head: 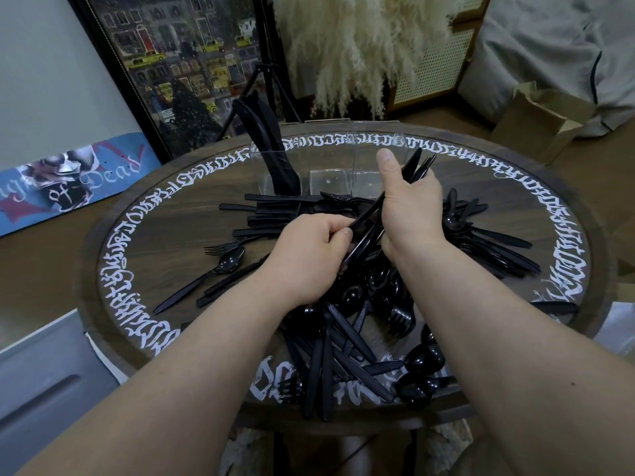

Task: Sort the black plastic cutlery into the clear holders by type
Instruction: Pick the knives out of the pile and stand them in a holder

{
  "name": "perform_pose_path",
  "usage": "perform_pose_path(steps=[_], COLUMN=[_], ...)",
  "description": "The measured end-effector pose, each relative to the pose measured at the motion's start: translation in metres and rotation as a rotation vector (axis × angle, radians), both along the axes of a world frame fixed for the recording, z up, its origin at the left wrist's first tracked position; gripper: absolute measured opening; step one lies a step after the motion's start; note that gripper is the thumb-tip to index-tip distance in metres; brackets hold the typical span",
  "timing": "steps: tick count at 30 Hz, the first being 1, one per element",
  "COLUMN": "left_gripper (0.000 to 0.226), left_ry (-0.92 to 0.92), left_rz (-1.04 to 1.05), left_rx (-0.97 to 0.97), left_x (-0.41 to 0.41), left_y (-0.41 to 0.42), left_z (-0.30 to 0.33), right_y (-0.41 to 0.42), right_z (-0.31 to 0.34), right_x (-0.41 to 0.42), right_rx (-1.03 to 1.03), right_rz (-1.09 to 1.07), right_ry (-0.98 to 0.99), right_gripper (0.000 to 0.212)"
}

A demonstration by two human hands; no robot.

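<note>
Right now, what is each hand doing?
Left hand: fingers pinch the handle end of the fork bundle.
Right hand: grips that same bundle.

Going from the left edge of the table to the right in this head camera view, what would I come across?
Lone spoon → left hand → right hand holding a bundle of forks → pile of cutlery near the right rim.

black cutlery (343,355) heaped on table; knives (271,149) upright in leftmost clear holder (275,173).
</note>
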State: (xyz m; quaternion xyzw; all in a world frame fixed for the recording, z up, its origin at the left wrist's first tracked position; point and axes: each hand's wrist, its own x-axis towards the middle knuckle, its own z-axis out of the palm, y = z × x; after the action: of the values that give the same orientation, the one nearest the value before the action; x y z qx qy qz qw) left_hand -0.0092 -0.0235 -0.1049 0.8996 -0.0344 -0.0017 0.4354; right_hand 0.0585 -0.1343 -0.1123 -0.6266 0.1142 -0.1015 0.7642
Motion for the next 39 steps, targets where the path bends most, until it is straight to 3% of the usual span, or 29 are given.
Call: perform_pose_path(steps=[5, 10, 13, 17, 24, 28, 31, 36, 39], left_gripper=[0.031, 0.033, 0.034, 0.037, 0.039, 0.022, 0.024, 0.015, 0.02], left_ry=[0.017, 0.001, 0.012, 0.047, 0.013, 0.002, 0.029, 0.053, 0.047], left_rz=[0.054, 0.058, 0.027, -0.056, -0.141, -0.135, -0.144, -0.195, -0.19], left_rx=[-0.019, 0.193, 0.133, -0.097, 0.043, 0.015, 0.056, 0.04, 0.011], left_x=[-0.002, -0.002, -0.002, -0.003, -0.002, -0.001, 0.0, 0.003, 0.004], left_y=[0.0, 0.003, 0.005, 0.003, -0.001, -0.001, 0.0, 0.004, 0.007], left_z=[0.002, -0.002, -0.003, -0.007, -0.011, -0.01, -0.005, -0.003, -0.006], right_y=[0.0, -0.001, 0.0, 0.0, 0.006, 0.007, 0.002, -0.009, -0.017], right_z=[0.001, 0.003, 0.008, 0.011, 0.009, 0.006, 0.004, 0.01, 0.012], right_x=[0.001, 0.002, -0.001, -0.003, -0.003, -0.002, -0.003, -0.007, -0.009], right_rx=[-0.008, 0.093, 0.172, 0.24, 0.31, 0.065, -0.177, -0.356, -0.433], right_rz=[-0.031, -0.035, 0.001, -0.025, -0.011, 0.025, 0.072, 0.104, 0.077], right_ry=[0.008, 0.058, 0.07, 0.084, 0.112, 0.072, 0.048, -0.011, -0.08], right_gripper=[0.03, 0.029, 0.025, 0.024, 0.028, 0.02, 0.02, 0.035, 0.025])
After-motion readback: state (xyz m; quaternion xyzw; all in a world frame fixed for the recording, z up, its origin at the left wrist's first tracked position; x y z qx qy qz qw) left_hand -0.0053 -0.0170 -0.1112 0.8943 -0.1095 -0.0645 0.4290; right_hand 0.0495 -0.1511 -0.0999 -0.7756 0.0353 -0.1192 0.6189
